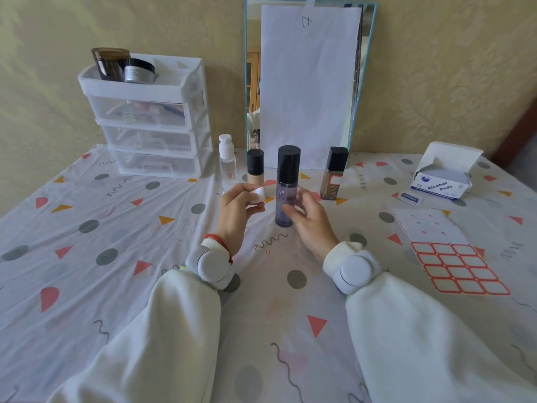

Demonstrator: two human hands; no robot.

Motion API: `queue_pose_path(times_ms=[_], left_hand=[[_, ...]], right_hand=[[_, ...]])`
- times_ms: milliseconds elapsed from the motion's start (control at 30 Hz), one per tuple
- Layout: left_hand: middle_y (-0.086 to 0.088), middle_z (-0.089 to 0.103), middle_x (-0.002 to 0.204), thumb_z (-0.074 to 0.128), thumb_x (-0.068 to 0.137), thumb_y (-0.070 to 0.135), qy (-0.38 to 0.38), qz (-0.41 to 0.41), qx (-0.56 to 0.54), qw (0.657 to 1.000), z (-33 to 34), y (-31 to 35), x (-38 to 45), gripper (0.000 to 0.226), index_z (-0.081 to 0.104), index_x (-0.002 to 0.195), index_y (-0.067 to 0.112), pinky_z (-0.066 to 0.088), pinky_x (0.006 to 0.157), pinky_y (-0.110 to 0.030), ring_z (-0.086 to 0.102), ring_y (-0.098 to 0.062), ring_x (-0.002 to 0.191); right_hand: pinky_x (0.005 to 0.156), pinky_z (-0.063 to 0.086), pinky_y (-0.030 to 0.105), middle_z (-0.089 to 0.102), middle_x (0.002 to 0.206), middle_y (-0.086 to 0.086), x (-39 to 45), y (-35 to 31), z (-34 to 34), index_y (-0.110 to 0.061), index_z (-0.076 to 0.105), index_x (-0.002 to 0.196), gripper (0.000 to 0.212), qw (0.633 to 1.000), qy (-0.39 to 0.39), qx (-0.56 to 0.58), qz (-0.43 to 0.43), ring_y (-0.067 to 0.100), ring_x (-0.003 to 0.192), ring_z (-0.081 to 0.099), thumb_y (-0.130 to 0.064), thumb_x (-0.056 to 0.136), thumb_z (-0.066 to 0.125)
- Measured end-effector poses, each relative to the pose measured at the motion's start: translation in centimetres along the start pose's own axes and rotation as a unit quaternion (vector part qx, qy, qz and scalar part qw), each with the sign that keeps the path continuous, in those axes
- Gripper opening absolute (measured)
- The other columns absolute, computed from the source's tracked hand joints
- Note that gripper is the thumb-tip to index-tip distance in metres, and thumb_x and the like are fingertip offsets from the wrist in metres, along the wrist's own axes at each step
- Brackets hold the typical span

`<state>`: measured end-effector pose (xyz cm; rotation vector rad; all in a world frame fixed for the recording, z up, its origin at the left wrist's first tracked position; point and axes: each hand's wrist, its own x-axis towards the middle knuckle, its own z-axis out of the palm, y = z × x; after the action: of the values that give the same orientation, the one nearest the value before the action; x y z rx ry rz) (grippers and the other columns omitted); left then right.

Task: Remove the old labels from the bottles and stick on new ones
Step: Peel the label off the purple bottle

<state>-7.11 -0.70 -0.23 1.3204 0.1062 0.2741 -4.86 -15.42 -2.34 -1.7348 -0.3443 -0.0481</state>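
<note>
Both arms are covered by loose cream-white sleeves with ribbed cuffs. A rounded pale grey device is strapped just behind the left hand, beside a thin red cord bracelet. A matching grey device is worn behind the right hand.

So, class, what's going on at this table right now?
A person in white sleeves is relabelling bottles. The left hand pinches a small white label, curled at one edge. The right hand rests its fingers against the tall purple bottle, which stands upright on the patterned tablecloth. A sheet of red-bordered stickers lies to the right, near a box of alcohol pads.
</note>
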Motion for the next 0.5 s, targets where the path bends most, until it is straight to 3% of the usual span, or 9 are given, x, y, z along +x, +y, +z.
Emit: queue_pose_path(times_ms=[100,167,233,300,367,433,500], left_hand=[[-0.01,0.062,0.092,0.047,0.087,-0.007,-0.005,0.0,0.021,1.0,0.1,-0.1,0.0,0.02,0.063,0.083,0.004,0.053,0.068,-0.022,0.056,-0.021,0.083],[-0.01,0.062,0.092,0.049,0.087,-0.008,-0.007,0.0,0.03,1.0,0.2,-0.1,-0.1,0.019,0.064,0.083,0.004,0.053,0.069,-0.023,0.057,-0.021,0.084],[-0.011,0.062,0.091,0.05,0.086,-0.009,-0.011,0.0,0.028,1.0,0.1,-0.1,-0.1,0.02,0.065,0.082,0.004,0.053,0.07,-0.024,0.057,-0.022,0.084],[-0.013,0.061,0.091,0.049,0.086,-0.01,-0.022,0.0,0.019,1.0,0.1,0.0,-0.3,0.02,0.065,0.084,0.002,0.054,0.07,-0.024,0.057,-0.023,0.083],[-0.012,0.062,0.089,0.049,0.086,-0.011,-0.034,0.001,0.01,0.999,0.0,0.2,-0.4,0.022,0.065,0.083,0.002,0.054,0.068,-0.023,0.057,-0.022,0.081],[-0.011,0.064,0.088,0.049,0.085,-0.013,-0.049,0.005,0.003,0.999,0.0,0.3,-0.5,0.023,0.066,0.082,0.003,0.054,0.067,-0.024,0.058,-0.021,0.078],[-0.009,0.067,0.086,0.05,0.085,-0.014,-0.077,0.012,-0.01,0.997,0.0,0.4,-0.7,0.023,0.067,0.083,0.001,0.053,0.069,-0.027,0.06,-0.021,0.077]], right_hand=[[0.085,0.042,0.011,0.056,0.129,-0.002,0.1,0.3,0.0,-0.015,0.049,0.132,0.036,1.0,0.005,-0.014,0.015,0.011,0.118,0.052,-0.018,0.096,0.055],[0.083,0.042,0.01,0.056,0.13,-0.001,0.1,0.5,0.1,-0.014,0.051,0.13,0.035,1.0,0.011,-0.015,0.019,0.016,0.122,0.051,-0.018,0.096,0.056],[0.081,0.042,0.008,0.057,0.131,0.0,0.2,0.6,0.1,-0.013,0.051,0.13,0.036,1.0,0.013,-0.009,0.023,0.018,0.124,0.052,-0.016,0.095,0.058],[0.092,0.042,0.016,0.055,0.131,-0.004,0.1,0.6,0.0,-0.017,0.05,0.131,0.04,1.0,0.013,-0.006,0.028,0.013,0.123,0.05,-0.013,0.093,0.061],[0.094,0.042,0.021,0.055,0.122,-0.008,-0.1,0.3,-0.3,-0.023,0.049,0.127,0.042,0.998,0.064,-0.014,0.022,0.003,0.112,0.052,-0.01,0.089,0.063],[0.077,0.046,0.021,0.059,0.101,-0.006,-0.4,-0.5,-0.8,-0.023,0.055,0.11,0.031,0.987,0.158,0.005,-0.018,0.0,0.089,0.056,-0.006,0.086,0.061],[0.063,0.046,0.025,0.061,0.078,-0.004,-0.8,-1.3,-1.2,-0.021,0.058,0.087,0.015,0.978,0.197,0.043,-0.062,0.01,0.068,0.058,-0.006,0.086,0.061]])
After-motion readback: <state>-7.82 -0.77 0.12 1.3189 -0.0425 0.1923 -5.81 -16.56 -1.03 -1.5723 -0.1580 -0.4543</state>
